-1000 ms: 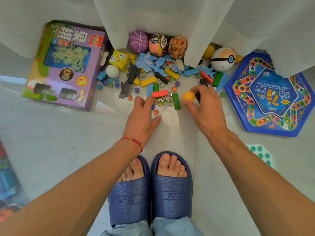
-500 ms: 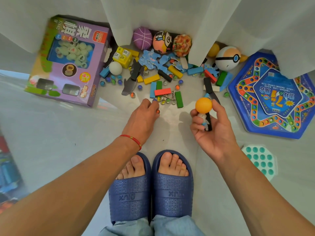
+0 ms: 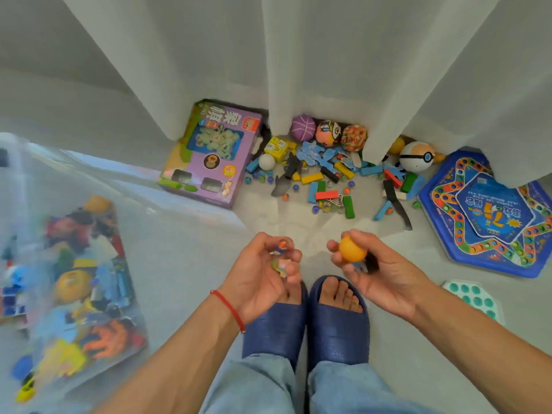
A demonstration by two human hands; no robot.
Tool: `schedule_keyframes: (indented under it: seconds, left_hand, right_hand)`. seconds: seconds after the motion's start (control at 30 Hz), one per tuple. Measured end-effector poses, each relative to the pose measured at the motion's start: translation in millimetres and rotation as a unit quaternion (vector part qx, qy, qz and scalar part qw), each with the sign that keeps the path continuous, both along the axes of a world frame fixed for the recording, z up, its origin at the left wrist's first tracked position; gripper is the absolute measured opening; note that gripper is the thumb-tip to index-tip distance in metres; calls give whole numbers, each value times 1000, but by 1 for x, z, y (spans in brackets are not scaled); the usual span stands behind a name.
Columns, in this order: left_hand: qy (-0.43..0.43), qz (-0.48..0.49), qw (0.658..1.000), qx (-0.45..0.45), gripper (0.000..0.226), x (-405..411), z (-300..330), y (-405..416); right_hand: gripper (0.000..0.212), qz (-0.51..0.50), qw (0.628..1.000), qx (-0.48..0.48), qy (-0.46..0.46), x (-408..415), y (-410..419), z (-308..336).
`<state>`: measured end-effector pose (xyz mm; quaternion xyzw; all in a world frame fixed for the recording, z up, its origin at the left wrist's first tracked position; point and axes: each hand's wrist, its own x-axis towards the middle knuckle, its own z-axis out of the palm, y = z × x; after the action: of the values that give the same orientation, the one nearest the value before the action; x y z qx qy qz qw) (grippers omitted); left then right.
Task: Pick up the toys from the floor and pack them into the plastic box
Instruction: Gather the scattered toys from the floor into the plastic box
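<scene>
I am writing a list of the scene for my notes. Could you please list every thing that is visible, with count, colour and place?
plastic box: one, clear, far left, already holding mixed toys
game box: one, purple, at the curtain, left of the pile
board game: one, blue, hexagonal, right
soft balls: three, purple, pink-faced, orange-patterned, in a row at the curtain
round toy: one, white with a black band, right of the pile
white ball: one, beside the game box
blocks: many, mixed colours, scattered mid-floor
marbles on floor: many, among the blocks
peg tray: one, teal, lower right
curtain: white, top
slippers: two, navy
left hand: holds marbles
right hand: holds orange ball
</scene>
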<state>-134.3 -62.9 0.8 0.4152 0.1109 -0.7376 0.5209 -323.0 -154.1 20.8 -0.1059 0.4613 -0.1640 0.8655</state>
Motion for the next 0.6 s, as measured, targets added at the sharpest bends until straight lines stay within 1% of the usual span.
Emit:
schedule_keyframes:
  seconds: [0.03, 0.07, 0.1, 0.17, 0.23, 0.3, 0.33, 0.4, 0.47, 0.53, 0.57, 0.6]
  left_hand:
    - [-9, 13, 1000, -4, 12, 7, 15, 14]
    - [-25, 26, 999, -8, 14, 14, 30, 29]
    - [-44, 40, 998, -12, 16, 23, 44, 45]
    - [-73, 86, 993, -19, 19, 45, 73, 79]
    - [-75, 160, 984, -26, 18, 73, 103, 117]
    - [-83, 236, 967, -39, 14, 103, 131, 158]
    - [-101, 267, 958, -38, 14, 118, 142, 178]
    - [-151, 320, 935, -10, 23, 149, 159, 216]
    - [-211, 344, 914, 43, 35, 175, 167, 249]
    - [-249, 337, 903, 94, 41, 196, 168, 274]
    - [-260, 334, 899, 108, 41, 203, 169, 282]
    - [-266, 335, 897, 112, 38, 209, 168, 287]
  right_hand:
    - [26, 89, 994, -42, 47, 11, 7, 17]
    - [31, 174, 978, -84, 77, 23, 12, 35]
    - [37, 247, 958, -120, 85, 37, 16, 54]
    - [42, 351, 917, -177, 68, 72, 27, 96]
    - [43, 419, 882, -213, 38, 112, 44, 134]
    - [43, 460, 859, -222, 11, 155, 69, 164]
    - [39, 472, 854, -220, -3, 177, 85, 176]
    - [30, 489, 842, -227, -23, 220, 117, 191]
    - [23, 527, 812, -251, -20, 261, 149, 198]
    - [17, 554, 786, -274, 7, 297, 177, 199]
    - [16, 546, 789, -279, 21, 310, 187, 196]
    - [15, 522, 805, -279, 37, 320, 194, 193]
